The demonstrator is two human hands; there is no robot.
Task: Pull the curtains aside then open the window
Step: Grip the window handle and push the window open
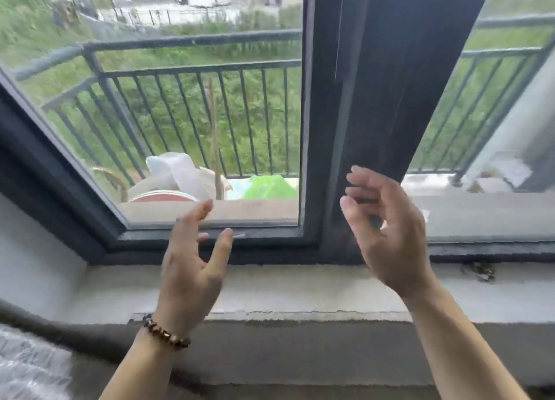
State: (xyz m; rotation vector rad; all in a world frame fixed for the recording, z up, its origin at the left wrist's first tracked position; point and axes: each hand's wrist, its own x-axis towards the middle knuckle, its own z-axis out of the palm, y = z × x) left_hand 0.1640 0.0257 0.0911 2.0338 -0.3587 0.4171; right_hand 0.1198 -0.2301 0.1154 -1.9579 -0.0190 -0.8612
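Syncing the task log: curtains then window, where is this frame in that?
Done, apparently: no curtain hangs over the glass; a pale fabric shows at lower left, possibly the curtain. In hand: nothing gripped; the left hand and right hand are both open and raised before the dark window frame. Left: opening the window; whether the sash has moved at all I cannot tell.

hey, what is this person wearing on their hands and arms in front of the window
Both forearms are bare, with no sleeves showing. The left hand has a brown and dark beaded bracelet around its wrist. The right hand wears nothing visible: no ring, watch or glove.
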